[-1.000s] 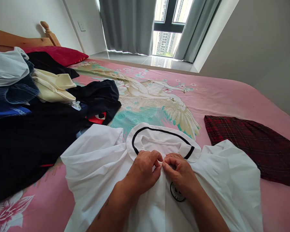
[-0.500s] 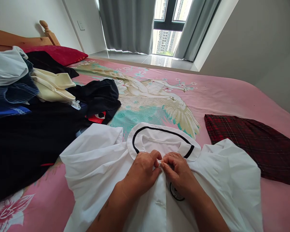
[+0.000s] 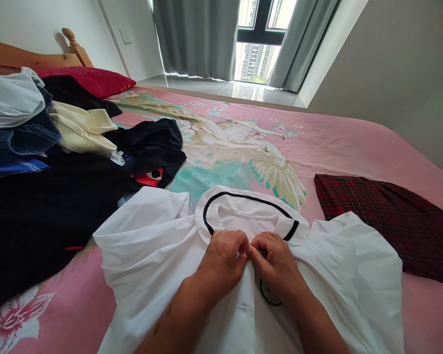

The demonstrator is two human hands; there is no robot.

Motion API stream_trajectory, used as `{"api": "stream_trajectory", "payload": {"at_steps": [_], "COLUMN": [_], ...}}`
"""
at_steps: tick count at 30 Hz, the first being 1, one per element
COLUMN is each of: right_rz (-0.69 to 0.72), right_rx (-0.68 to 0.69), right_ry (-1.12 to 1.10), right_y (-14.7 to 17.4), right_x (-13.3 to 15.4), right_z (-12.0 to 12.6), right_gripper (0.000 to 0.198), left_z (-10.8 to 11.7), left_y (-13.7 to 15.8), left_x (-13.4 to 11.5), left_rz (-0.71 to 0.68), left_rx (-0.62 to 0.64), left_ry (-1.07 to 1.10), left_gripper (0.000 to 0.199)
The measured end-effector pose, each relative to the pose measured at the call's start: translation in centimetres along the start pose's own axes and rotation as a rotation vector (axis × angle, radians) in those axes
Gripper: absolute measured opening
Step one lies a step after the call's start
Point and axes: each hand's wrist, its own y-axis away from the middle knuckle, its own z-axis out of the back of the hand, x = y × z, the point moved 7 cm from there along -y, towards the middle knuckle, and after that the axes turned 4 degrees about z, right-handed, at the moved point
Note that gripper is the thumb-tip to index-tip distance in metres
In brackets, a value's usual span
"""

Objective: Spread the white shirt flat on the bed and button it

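Note:
A white shirt [image 3: 162, 255] with a black-striped collar lies spread on the bed, its collar pointing away from me. My left hand [image 3: 227, 255] pinches the shirt front just below the collar opening. Right beside it, my right hand [image 3: 273, 258] is closed on the opposite edge of the front, the fingertips of both hands meeting. Whatever lies between the fingertips is hidden. A dark round badge [image 3: 268, 294] on the chest shows partly from under my right hand. Lower on the front strip there is a buttonhole or button [image 3: 244, 308].
A pile of clothes lies at the left: black garments [image 3: 51, 211], a cream one [image 3: 83, 129], denim [image 3: 25, 137] and a pale one [image 3: 11, 98]. Dark red plaid cloth [image 3: 384, 221] rests at the right. Behind are a red pillow [image 3: 90, 81], the pink bedsheet [image 3: 339, 142] and grey curtains [image 3: 197, 39].
Both hands stay at the same spot below the collar, with only slight finger movement. The view has shifted a little; the shirt lies as before.

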Motion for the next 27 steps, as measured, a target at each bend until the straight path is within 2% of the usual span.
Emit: {"api": "stream_trajectory", "payload": {"at_steps": [7,9,11,13,16,19,22,24,26,27], "right_rz": [0.050,0.077,0.112,0.123,0.121,0.224,0.365,0.421,0.402,0.340], "right_rx": [-0.042,-0.140,-0.293,-0.423,-0.484,-0.535,-0.586,-0.592,-0.575,-0.564], "right_ry": [0.114,0.163,0.183,0.141,-0.019,-0.109,-0.072,-0.003,0.044,0.058], "right_y": [0.1,0.2,0.5,0.8,1.3,2.7,6.6,10.8,16.0,18.8], "right_x": [0.1,0.2,0.5,1.0,2.5,5.9,9.8,11.5,12.2,12.2], "right_z": [-0.1,0.5,1.7,2.8,3.6,4.7,6.8,8.6,10.3,11.1], "right_gripper": [0.015,0.006,0.015,0.014,0.010,0.007,0.013,0.018,0.019,0.018], "left_z": [-0.4,-0.5,-0.5,-0.6,-0.6,-0.3,-0.1,0.0,0.2,0.3], "left_y": [-0.1,-0.2,-0.2,-0.3,-0.5,-0.5,-0.2,0.0,0.0,0.0], "left_x": [-0.2,-0.1,0.1,0.3,0.3,0.5,0.9,1.5,2.0,2.1], "left_rz": [-0.141,-0.130,-0.096,-0.067,-0.078,-0.117,-0.164,-0.167,-0.122,-0.094], "left_rx": [0.037,0.050,0.062,0.085,0.114,0.097,0.048,0.020,-0.010,-0.025], "left_ry": [0.012,0.015,0.027,0.040,0.057,0.085,0.102,0.108,0.104,0.097], "left_gripper": [0.017,0.019,0.019,0.017,0.013,0.011,0.012,0.014,0.016,0.017]}}
